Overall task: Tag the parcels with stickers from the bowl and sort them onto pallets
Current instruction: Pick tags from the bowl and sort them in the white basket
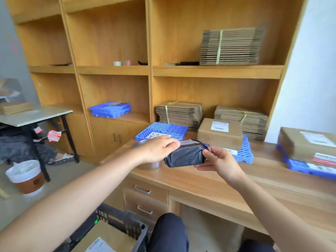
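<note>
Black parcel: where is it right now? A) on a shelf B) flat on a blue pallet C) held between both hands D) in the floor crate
C: the left hand and the right hand each grip an end of the black parcel, beside the metal bowl.

bowl [151,165] just left of parcel [185,155]

Both hands [158,150] [221,160] hold a black parcel [185,154] above the desk [209,180].
</note>
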A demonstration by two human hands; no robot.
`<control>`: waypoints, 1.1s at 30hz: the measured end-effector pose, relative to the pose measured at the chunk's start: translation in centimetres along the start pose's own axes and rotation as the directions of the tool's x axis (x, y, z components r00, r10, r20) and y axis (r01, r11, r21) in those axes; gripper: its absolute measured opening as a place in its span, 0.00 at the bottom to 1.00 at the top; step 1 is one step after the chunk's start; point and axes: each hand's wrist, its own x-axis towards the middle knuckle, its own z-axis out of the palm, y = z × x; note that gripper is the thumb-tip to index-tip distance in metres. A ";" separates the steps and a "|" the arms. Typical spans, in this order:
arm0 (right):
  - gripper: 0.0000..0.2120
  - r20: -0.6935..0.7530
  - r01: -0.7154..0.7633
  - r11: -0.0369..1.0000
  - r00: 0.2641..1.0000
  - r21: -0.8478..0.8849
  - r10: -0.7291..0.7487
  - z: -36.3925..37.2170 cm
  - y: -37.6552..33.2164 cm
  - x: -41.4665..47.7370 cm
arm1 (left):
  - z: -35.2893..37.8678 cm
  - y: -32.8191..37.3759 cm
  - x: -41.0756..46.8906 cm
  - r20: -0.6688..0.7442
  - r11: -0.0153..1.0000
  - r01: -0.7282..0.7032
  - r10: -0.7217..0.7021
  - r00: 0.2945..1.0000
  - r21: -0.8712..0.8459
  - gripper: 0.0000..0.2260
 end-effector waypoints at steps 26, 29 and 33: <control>0.15 -0.439 -0.350 0.682 0.897 -0.642 0.048 -13.7 10.6 4.1 | 15.5 0.9 14.2 0.111 0.985 -0.170 0.171 0.979 -0.019 0.21; 0.12 -0.433 -0.334 0.691 0.901 -0.641 0.034 -14.7 10.3 8.7 | 14.6 -0.4 17.4 0.065 0.993 -0.115 0.114 0.991 0.007 0.21; 0.27 -0.391 -0.331 0.663 0.918 -0.671 0.062 -16.5 9.6 14.8 | 14.0 -2.5 22.3 -0.002 0.999 0.024 -0.024 1.000 -0.032 0.21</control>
